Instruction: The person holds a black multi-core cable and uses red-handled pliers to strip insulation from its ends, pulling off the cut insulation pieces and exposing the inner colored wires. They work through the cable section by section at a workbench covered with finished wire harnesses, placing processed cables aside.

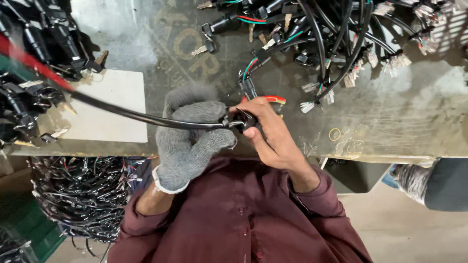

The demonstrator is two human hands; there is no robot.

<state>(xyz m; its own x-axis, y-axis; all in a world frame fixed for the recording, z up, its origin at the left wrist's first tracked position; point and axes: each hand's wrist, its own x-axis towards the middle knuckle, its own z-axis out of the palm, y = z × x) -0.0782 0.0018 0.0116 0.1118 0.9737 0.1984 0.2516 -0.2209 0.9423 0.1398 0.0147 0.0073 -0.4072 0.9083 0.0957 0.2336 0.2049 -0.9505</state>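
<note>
Upper left of the frame, a heap of black ignition-switch assemblies (34, 53) with small keys sits on the bench (419, 122), and a white sheet (112, 109) lies flat just right of them. Lower left, below the bench edge, a big coil of black wire harnesses (83, 199) hangs in a tangle.

Now to the centre: the left hand (192, 141), in a grey knit glove, has its grip wrapped snugly around a black sheathed cable (126, 114) that runs off toward the upper left, blurring into red at the frame edge. Right beside it, touching, the bare right hand (273, 134) pinches a small black connector (242, 121) at the cable's end, fingertips closed narrow on it. Both hands hover just above the near bench edge, over the maroon shirt (243, 214).

Just behind the fingers a red wire loop (273, 99) peeks out, and in the upper right sprawls a mass of loose harnesses (336, 44) with white plugs.

Risks, as I judge them: the long cable could sweep the pile at left and drag switches or keys off the bench. The bare fingertips could slip on that small connector, or get nipped, if it seats hard. The nearby red loop could also snag on the connector.

At far right, another person's sleeve (438, 182) shows below the bench.
</note>
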